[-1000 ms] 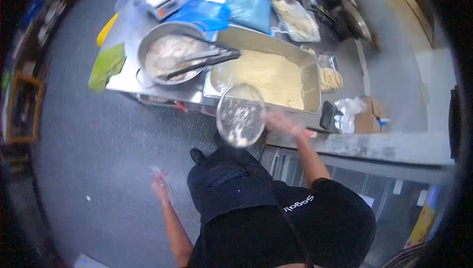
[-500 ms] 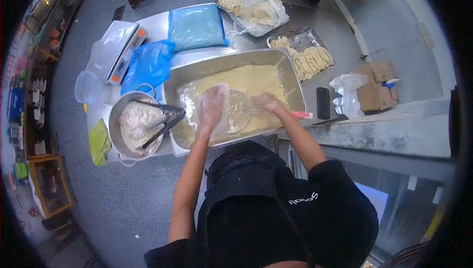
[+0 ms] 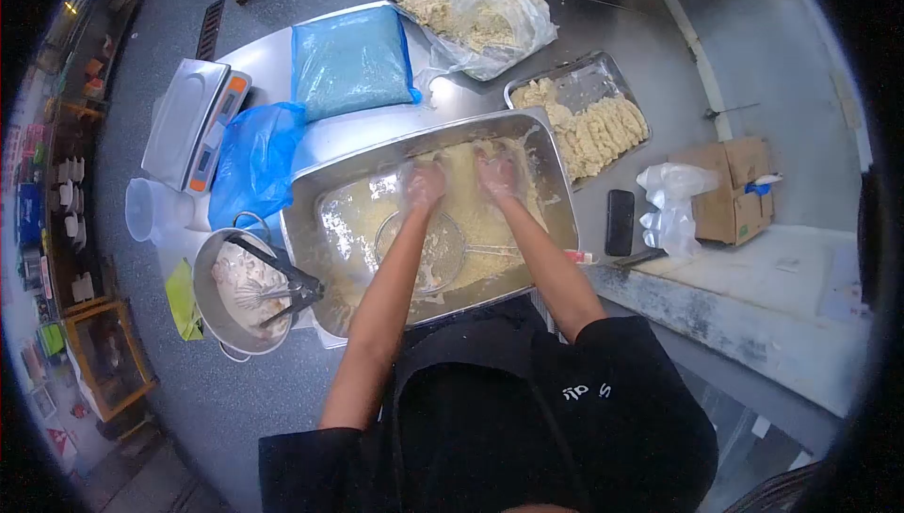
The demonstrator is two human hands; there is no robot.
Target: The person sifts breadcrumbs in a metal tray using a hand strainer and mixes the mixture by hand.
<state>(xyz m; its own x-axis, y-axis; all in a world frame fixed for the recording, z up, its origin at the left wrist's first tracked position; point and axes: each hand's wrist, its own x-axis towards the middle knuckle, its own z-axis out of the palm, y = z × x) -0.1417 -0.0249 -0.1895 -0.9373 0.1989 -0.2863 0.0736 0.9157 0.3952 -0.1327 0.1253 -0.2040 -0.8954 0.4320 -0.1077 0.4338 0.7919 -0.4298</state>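
Both my hands wear clear plastic gloves and are inside a large steel tray (image 3: 306, 169) with pale yellow flour or crumbs (image 3: 461, 160). My left hand (image 3: 423, 185) is down near the tray's far wall, its fingers hidden or smeared. To its right my right hand (image 3: 496, 172) touches the powder with fingers apart, gripping nothing I can see. A round wire sieve (image 3: 424, 251) lies nearer my body in the tray, its handle pointing right, with small lumps in it. Neither hand touches the sieve.
Left stands a pot (image 3: 209, 298) of pale wet pieces with black-handled tongs (image 3: 303, 285). A scale (image 3: 202, 127), blue bags (image 3: 350, 61), and a crumb bag (image 3: 471, 9) lie beyond. A smaller tray (image 3: 603, 80) holds coated pieces. A phone (image 3: 620, 223) lies right.
Both hands have moved from around the sieve to the powder by the tray's far wall. The sieve now lies in the tray with its handle uncovered. The camera view has shifted slightly.
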